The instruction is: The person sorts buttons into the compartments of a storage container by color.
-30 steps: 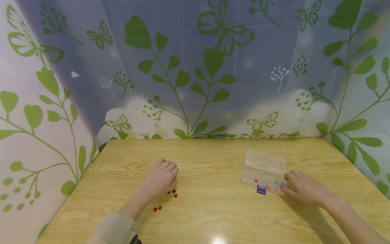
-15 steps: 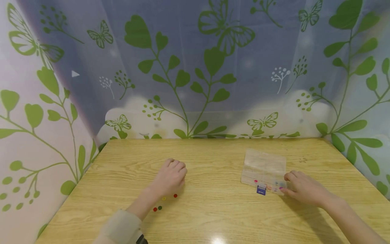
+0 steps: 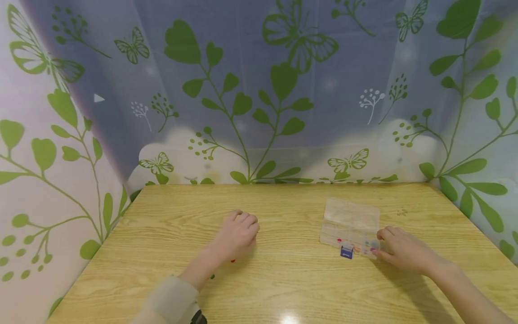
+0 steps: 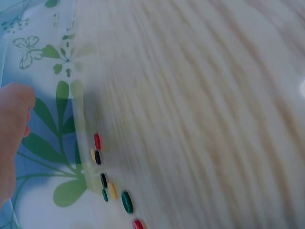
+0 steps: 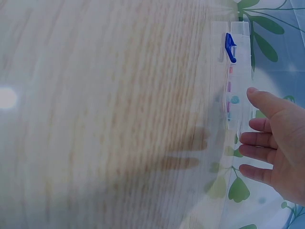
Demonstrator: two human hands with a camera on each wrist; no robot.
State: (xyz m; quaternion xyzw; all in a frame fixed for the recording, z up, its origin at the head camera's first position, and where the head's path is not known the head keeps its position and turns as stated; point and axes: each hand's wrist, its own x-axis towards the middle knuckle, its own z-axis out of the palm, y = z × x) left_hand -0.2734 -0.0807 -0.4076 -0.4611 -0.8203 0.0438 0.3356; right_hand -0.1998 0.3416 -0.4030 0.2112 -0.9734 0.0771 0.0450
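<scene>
We saw small coloured discs (image 4: 127, 202) on the table (image 3: 291, 279) near the left hand (image 3: 238, 234), whose hold we could not tell, and, farther right, a clear box (image 3: 351, 216) beside the loosely spread right hand (image 3: 404, 249).

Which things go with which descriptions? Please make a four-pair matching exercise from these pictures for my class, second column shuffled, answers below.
Things
1. clear rectangular plastic box
2. small blue plastic clasp
3. small round flat discs
4. bare right hand

Descriptions
A. red, yellow, green and black
B. at the box's right edge
C. coloured pieces show through it
D. at the box's near edge

Pairs: 1-C, 2-D, 3-A, 4-B
</scene>
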